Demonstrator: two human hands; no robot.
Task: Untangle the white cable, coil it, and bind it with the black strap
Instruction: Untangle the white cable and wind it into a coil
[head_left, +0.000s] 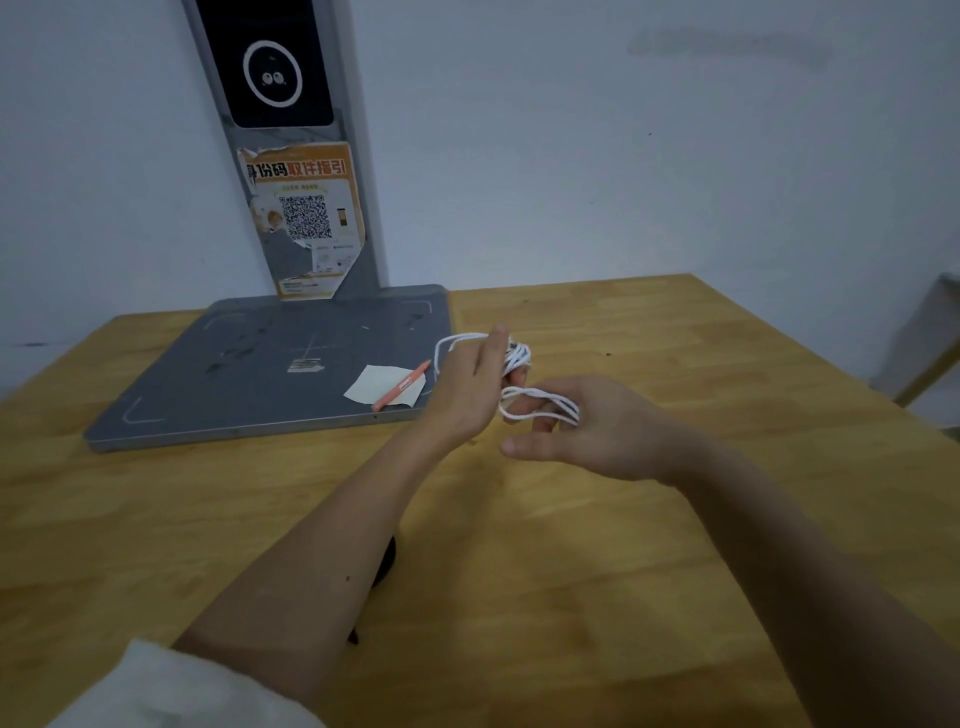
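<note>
The left hand (470, 387) gripped a bundle of the white cable (511, 379) above the wooden table (571, 545), fingers curled round it. The right hand (582, 426) held loops of the same cable hooked over its curled fingers, thumb out. A dark object, perhaps the black strap (387, 564), showed partly beneath the left forearm. Behind the hands, an orange pen (401, 385) lay on a paper slip (384, 384) on a grey pad (275, 364).

left hand (467, 387) gripping white cable (511, 358), right hand (587, 423) looped in strands, wooden table (675, 338)
</note>
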